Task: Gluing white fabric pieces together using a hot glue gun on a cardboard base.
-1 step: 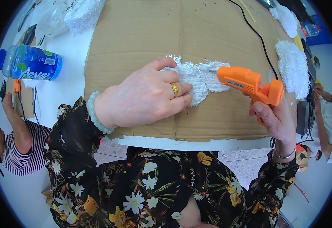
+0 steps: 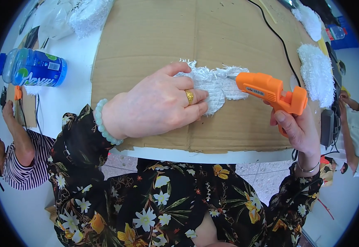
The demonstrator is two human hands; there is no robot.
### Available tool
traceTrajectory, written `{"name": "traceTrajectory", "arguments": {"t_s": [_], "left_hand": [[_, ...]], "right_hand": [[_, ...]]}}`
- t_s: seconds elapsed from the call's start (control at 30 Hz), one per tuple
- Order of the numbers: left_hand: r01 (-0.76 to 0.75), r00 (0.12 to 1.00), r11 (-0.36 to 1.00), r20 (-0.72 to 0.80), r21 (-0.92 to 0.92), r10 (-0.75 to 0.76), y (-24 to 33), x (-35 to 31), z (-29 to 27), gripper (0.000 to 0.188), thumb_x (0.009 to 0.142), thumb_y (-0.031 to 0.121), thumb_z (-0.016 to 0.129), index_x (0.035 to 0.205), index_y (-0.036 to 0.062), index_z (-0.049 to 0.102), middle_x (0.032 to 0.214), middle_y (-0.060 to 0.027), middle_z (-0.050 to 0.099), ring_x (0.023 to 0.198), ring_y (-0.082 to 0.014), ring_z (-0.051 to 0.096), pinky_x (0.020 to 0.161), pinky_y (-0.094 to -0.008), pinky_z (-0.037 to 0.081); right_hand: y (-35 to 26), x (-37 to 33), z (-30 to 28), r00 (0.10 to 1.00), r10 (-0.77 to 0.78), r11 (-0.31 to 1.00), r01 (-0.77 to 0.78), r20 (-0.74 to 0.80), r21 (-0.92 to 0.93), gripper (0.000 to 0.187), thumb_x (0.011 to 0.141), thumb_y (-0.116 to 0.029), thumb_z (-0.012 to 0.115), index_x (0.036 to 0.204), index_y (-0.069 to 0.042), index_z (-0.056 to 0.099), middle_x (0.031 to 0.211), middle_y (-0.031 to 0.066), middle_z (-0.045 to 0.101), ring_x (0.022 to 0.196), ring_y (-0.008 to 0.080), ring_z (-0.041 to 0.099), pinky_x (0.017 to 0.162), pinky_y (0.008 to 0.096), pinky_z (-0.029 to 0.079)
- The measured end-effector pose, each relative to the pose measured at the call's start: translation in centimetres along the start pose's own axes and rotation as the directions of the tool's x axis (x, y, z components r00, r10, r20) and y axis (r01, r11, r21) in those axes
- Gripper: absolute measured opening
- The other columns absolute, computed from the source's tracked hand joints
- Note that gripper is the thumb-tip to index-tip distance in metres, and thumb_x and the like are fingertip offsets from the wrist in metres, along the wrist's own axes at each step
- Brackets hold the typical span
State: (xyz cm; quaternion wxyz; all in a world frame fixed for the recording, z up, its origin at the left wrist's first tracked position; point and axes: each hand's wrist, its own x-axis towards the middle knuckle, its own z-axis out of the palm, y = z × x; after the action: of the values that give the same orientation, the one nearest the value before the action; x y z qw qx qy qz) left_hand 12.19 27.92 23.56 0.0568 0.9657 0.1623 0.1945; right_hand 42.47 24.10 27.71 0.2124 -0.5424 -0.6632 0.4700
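Note:
My left hand (image 2: 159, 103) lies across a white, fringed fabric piece (image 2: 214, 90), holding it on the brown cardboard (image 2: 146, 45). Its fingers bend over the fabric's left part, and the thumb is hidden. The fabric has frayed threads along the far edge and a notch at the near side. In my right hand (image 2: 292, 125) is an orange hot glue gun (image 2: 266, 88), gripped by its handle. The gun points left, with its metal nozzle at the right part of the fabric, close to the frayed edge. Whether glue is coming out cannot be seen.
A blue-labelled bottle (image 2: 35, 68) lies at the left beside plastic bags (image 2: 70, 20). Fluffy white pieces (image 2: 317, 74) sit along the right edge. A black cord (image 2: 276, 35) crosses the cardboard at the far right. People work at left (image 2: 23, 152) and right (image 2: 354, 136).
The glue gun has shifted very slightly to the right. My left hand and the fabric look the same.

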Motion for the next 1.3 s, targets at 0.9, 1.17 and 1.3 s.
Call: {"name": "traceTrajectory", "arguments": {"t_s": [0.9,1.17,1.3], "left_hand": [[-0.006,0.998,1.000,-0.068,-0.001,0.006,0.0,0.0,0.4,0.015,0.075,0.017,0.064,0.085,0.0057,0.062,0.083,0.0018,0.063,0.072,-0.0155,0.056,0.089,-0.0399,0.044],[-0.016,0.998,1.000,-0.055,-0.014,0.015,0.0,0.1,0.4,0.015,0.074,0.017,0.064,0.084,0.0059,0.062,0.081,0.0018,0.062,0.070,-0.0158,0.056,0.089,-0.0398,0.044],[-0.013,0.997,1.000,-0.072,-0.013,0.012,0.1,0.0,0.4,0.015,0.074,0.017,0.064,0.084,0.0059,0.062,0.079,0.0017,0.061,0.070,-0.0157,0.056,0.089,-0.0398,0.044]], "right_hand": [[-0.6,0.7,0.3,0.996,-0.037,0.997,0.042,0.082,-0.061,0.039,0.091,-0.030,0.055,0.116,0.001,0.056,0.070,-0.0001,0.054,0.057,0.0052,0.044,0.053,0.0200,0.034],[1.2,-0.3,-0.2,0.998,-0.064,0.998,0.064,-0.026,-0.006,0.044,0.090,-0.033,0.057,0.118,0.001,0.054,0.086,0.0053,0.060,0.064,0.0072,0.049,0.052,0.0196,0.035],[0.9,-0.8,-1.3,1.000,-0.002,1.000,0.002,0.007,-0.031,0.046,0.090,-0.033,0.057,0.120,0.002,0.052,0.099,0.0086,0.061,0.067,0.0081,0.051,0.052,0.0204,0.036]]}}
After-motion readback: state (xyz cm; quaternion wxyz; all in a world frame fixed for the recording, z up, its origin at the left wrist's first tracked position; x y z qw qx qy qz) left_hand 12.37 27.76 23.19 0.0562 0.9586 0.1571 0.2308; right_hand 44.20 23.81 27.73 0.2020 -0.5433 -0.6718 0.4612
